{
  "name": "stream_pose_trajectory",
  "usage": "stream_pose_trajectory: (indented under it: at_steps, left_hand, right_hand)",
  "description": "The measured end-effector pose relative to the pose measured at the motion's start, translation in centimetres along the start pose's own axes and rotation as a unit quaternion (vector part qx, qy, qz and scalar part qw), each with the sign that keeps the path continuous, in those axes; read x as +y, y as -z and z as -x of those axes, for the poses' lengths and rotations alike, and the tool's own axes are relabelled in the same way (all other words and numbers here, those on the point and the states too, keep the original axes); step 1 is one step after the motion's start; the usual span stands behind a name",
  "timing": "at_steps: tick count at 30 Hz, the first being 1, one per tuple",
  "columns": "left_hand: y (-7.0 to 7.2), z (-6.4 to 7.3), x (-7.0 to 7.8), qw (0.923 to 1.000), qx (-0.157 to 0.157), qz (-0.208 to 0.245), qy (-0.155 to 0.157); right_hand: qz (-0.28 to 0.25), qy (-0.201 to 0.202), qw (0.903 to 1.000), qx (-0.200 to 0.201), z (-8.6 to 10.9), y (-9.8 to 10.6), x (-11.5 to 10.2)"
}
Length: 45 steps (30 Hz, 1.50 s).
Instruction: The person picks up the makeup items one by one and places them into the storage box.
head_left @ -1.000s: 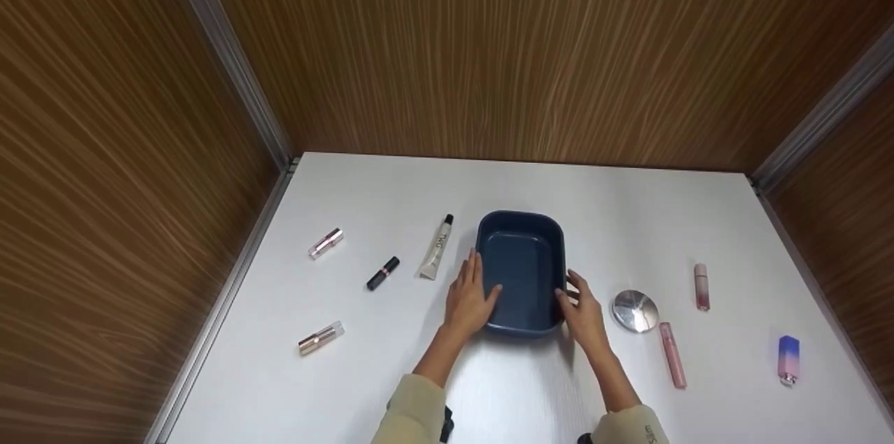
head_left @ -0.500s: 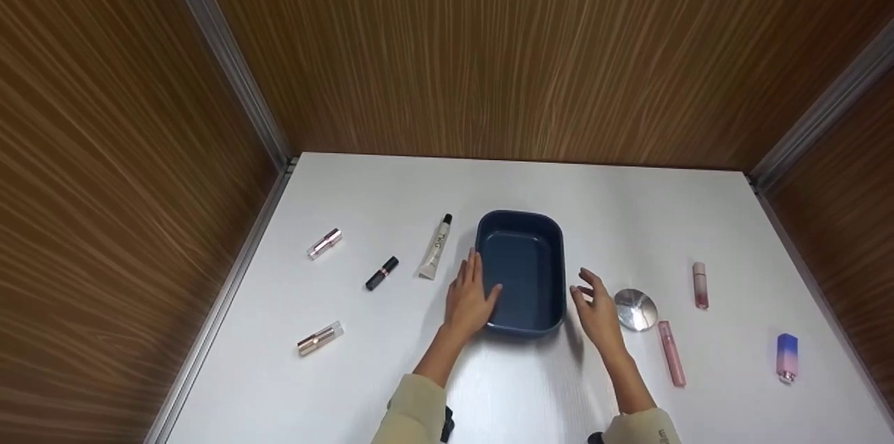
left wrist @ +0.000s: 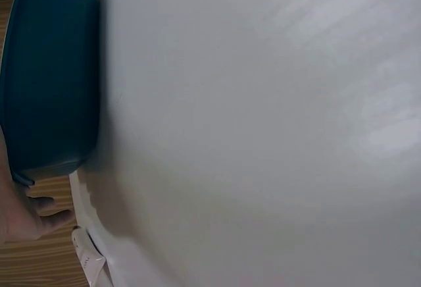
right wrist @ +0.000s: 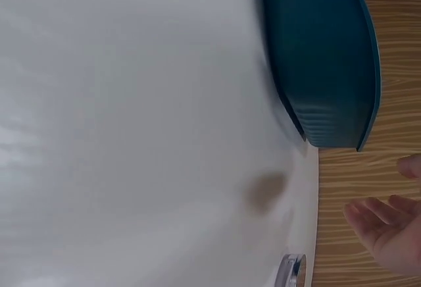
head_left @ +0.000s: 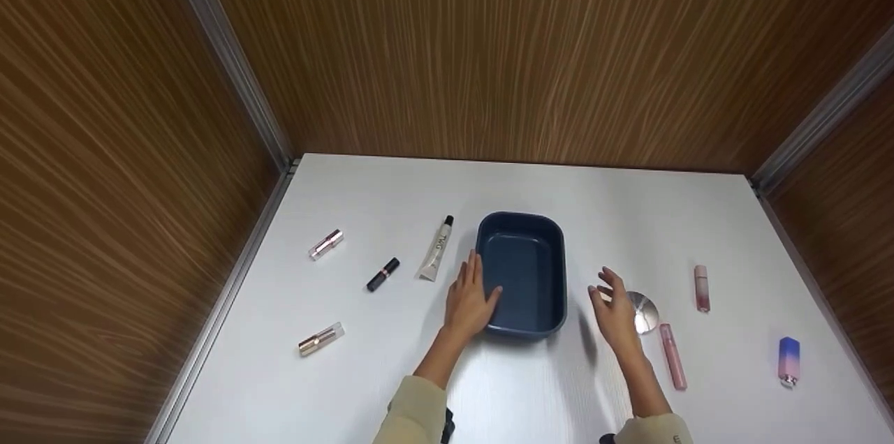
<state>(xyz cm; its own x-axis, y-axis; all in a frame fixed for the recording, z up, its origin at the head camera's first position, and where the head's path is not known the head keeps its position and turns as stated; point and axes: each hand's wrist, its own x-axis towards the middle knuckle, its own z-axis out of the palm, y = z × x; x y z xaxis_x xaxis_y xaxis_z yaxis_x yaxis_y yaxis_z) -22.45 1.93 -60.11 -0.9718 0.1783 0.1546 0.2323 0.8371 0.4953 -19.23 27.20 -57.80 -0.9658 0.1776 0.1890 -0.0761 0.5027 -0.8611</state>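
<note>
A dark blue rectangular bin (head_left: 520, 276) stands upright on the white table, its inside bare. My left hand (head_left: 469, 299) rests at the bin's left side, fingers straight along the outer wall and thumb over the rim. In the left wrist view, that hand (left wrist: 20, 214) shows beside the bin's (left wrist: 52, 76) corner. My right hand (head_left: 616, 315) is in the air to the right of the bin, fingers loosely bent with nothing between them. It partly covers a round silver compact (head_left: 646, 313). The right wrist view shows this hand (right wrist: 388, 228) apart from the bin (right wrist: 322, 56).
Left of the bin lie a cream tube (head_left: 436, 252), a black lipstick (head_left: 383, 275) and two clear-capped lipsticks, one pinkish (head_left: 326, 244), one gold (head_left: 320, 339). On the right are a pink tube (head_left: 672, 357), a lip gloss (head_left: 702, 288) and a blue-pink bottle (head_left: 788, 360). Wooden panels (head_left: 517, 53) enclose the table.
My right hand has let go of the bin's right side and moved right, toward the silver compact. The left hand and the bin have stayed in place.
</note>
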Motion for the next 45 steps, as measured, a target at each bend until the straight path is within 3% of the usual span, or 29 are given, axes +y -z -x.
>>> stream_pose_trajectory:
  at_steps: [12, 21, 33, 45]
  left_hand:
    - [-0.1, 0.0, 0.1, 1.0, 0.004, -0.001, 0.004]
    - [0.0, 0.2, 0.3, 0.9999, 0.007, -0.009, -0.001]
    - [-0.1, 0.1, 0.2, 0.9999, 0.008, -0.012, -0.002]
    - [0.0, 0.3, 0.2, 0.9999, 0.009, -0.006, 0.001]
  right_hand:
    - [0.011, -0.02, 0.9996, 0.015, 0.1, 1.6, 0.4]
    - [0.059, -0.015, 0.9971, 0.047, 0.5, 2.3, 1.2]
    - [0.061, -0.034, 0.9957, 0.06, 0.2, 3.6, 2.0]
    - [0.104, -0.042, 0.992, 0.059, 0.2, 4.5, 3.0]
